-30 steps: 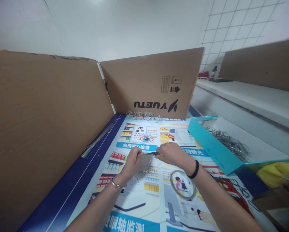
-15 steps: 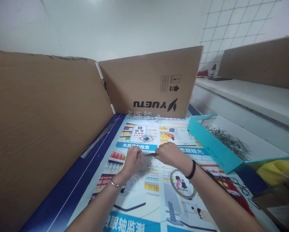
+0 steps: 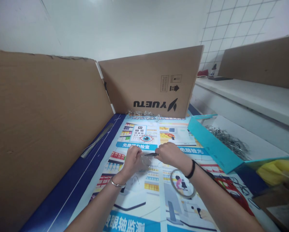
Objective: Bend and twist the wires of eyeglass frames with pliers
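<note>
Over the printed sheet, my left hand [image 3: 133,159] is closed in a pinch on a thin wire, whose outline is faint against the print. My right hand [image 3: 172,155] is wrapped around pliers [image 3: 151,154]; their dark jaws point left, close to my left fingertips, and the handles are hidden in my palm. Below my left hand, a bent piece of wire [image 3: 135,179] shows against the sheet. A round coil of wire [image 3: 171,183] lies beneath my right wrist.
A teal box [image 3: 213,146] on the right holds many wire pieces [image 3: 229,141]. Cardboard panels [image 3: 149,80] stand at the back and left. Straight strips [image 3: 97,141] lie on the left edge. Wire scraps [image 3: 144,113] line the back. Several eyeglass frames [image 3: 240,185] lie at right.
Both hands and the pliers stay almost in place. Nothing has been let go or picked up.
</note>
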A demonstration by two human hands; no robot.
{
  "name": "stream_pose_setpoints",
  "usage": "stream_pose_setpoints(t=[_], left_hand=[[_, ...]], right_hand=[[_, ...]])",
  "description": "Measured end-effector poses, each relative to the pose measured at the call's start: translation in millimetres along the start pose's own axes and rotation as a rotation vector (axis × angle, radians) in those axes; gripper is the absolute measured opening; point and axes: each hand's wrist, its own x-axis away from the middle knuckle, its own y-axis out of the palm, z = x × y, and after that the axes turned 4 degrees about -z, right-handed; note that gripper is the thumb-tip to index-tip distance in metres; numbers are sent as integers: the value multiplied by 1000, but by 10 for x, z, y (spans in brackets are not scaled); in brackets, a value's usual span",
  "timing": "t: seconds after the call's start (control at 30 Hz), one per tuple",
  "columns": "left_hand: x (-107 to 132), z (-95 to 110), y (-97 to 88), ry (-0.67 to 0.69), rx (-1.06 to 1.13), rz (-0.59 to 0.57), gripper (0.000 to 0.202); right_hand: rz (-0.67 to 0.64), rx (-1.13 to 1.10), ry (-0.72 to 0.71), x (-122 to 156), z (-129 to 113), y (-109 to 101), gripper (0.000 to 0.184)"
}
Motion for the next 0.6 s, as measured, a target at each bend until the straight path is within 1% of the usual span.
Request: stream_pose_setpoints(t=[0.1,0.23,0.37,0.47,0.6], left_hand=[[10,-1,2,-29,45,-4,15],[23,-29,1,-9,40,13,15],[32,-42,-8,33,36,17,14],[34,-30,-14,58,46,27,14],[33,-10,-16,64,53,41,14]], right_hand=[[-8,-5,1,-1,-1,-3,26],[5,-9,-1,20,23,-36,28],[86,-19,5,52,47,-88,30],[148,-30,-19,63,29,-116,28],[146,-31,-34,59,-13,-123,26]])
